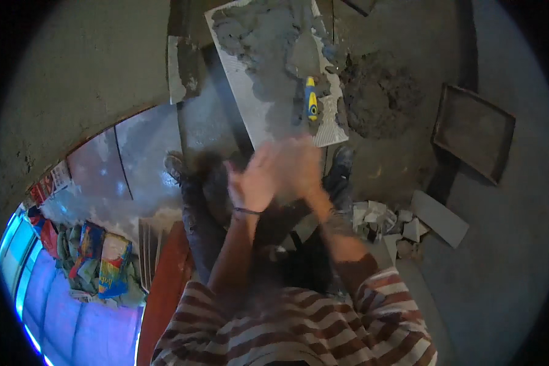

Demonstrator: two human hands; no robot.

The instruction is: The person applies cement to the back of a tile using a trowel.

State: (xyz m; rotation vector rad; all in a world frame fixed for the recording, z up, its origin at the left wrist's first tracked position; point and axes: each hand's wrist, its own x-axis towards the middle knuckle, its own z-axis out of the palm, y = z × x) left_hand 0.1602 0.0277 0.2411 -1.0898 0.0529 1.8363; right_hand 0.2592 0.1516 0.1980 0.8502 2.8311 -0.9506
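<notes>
In front of me, my left hand point(254, 179) is raised with its fingers stretched and the thumb apart, and it holds nothing. Close beside it, my right hand point(305, 168) has its fingers extended, though motion smears them. Whether the palms touch cannot be made out. Just beyond both hands lies a pale tile point(243, 104) with a ridged back, largely spread with wet grey mortar point(263, 46). A trowel with a yellow and blue handle point(312, 102) rests on it, its blade coated in mortar. Neither hand touches the trowel.
A mortar heap point(381, 94) sits on the floor right of the tile. Farther right is a shallow rectangular tray point(474, 131). Broken tile pieces point(377, 218) and a pale offcut point(439, 218) lie near my right leg. Crumpled bags point(111, 265) and a reddish board point(163, 293) are at left.
</notes>
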